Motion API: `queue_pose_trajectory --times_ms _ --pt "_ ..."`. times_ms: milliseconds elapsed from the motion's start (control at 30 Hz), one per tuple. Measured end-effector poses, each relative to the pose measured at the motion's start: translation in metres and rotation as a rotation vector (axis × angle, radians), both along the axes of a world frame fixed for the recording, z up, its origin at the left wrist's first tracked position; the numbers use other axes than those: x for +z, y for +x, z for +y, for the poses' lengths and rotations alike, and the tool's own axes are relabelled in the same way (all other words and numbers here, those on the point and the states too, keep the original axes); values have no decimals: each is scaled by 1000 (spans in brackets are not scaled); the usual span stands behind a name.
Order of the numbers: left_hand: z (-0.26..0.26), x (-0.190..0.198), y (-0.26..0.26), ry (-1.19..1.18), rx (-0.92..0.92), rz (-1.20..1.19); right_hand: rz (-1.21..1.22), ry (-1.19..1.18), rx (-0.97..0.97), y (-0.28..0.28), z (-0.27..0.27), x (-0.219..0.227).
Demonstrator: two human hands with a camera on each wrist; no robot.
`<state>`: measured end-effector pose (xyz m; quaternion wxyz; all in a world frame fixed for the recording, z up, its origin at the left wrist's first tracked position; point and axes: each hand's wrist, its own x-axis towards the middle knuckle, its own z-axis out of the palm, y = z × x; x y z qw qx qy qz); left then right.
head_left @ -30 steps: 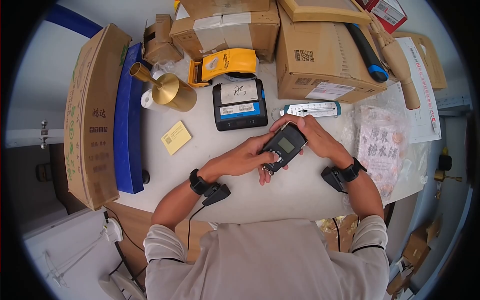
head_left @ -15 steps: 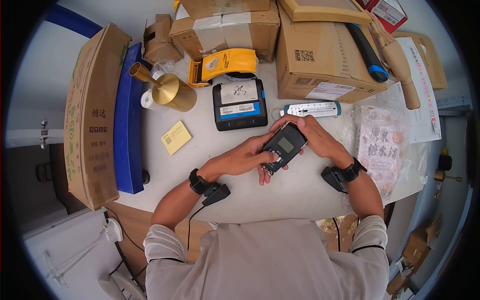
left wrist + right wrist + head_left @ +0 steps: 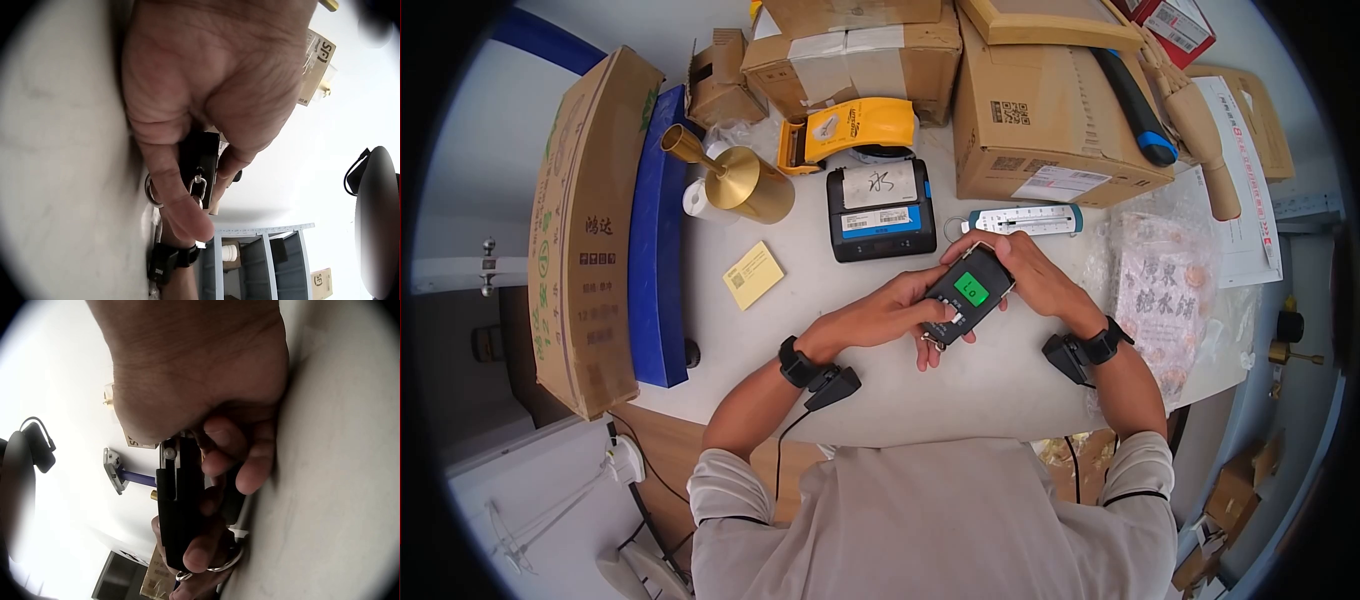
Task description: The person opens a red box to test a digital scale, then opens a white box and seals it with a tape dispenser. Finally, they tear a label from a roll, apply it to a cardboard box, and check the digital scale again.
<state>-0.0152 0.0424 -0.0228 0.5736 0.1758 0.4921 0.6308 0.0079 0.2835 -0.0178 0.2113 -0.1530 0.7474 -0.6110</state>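
Both hands hold a black digital hanging scale (image 3: 971, 290) at a slant over the table, its screen lit green and reading "Lo". My left hand (image 3: 888, 312) grips its lower end, thumb on the buttons and fingers underneath. At the upper end, by the metal handle, my right hand (image 3: 1036, 277) curls round the scale's side. In the left wrist view a metal ring (image 3: 150, 191) hangs from the lower end, beside the fingers. The scale's dark side (image 3: 177, 519) shows in the right wrist view, with right fingertips curled under it.
Beyond the hands stand a black label printer (image 3: 883, 240), a yellow tape dispenser (image 3: 870, 122) and a white spring scale (image 3: 1028, 219). A brass vessel (image 3: 755, 190) and a yellow note (image 3: 753, 275) are on the left. Cardboard boxes (image 3: 1040, 110) line the back; bubble-wrapped packets (image 3: 1162, 290) lie right.
The scale's screen has gone from grey and blank to lit green with "Lo" on it. The left thumb stays at the buttons, and both hands keep their hold.
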Motion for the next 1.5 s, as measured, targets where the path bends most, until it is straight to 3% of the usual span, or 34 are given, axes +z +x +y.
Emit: queue_pose_trajectory --times_ms 1500 --pt "-1 -1 -3 22 -18 -45 -5 5 9 0 0 1"
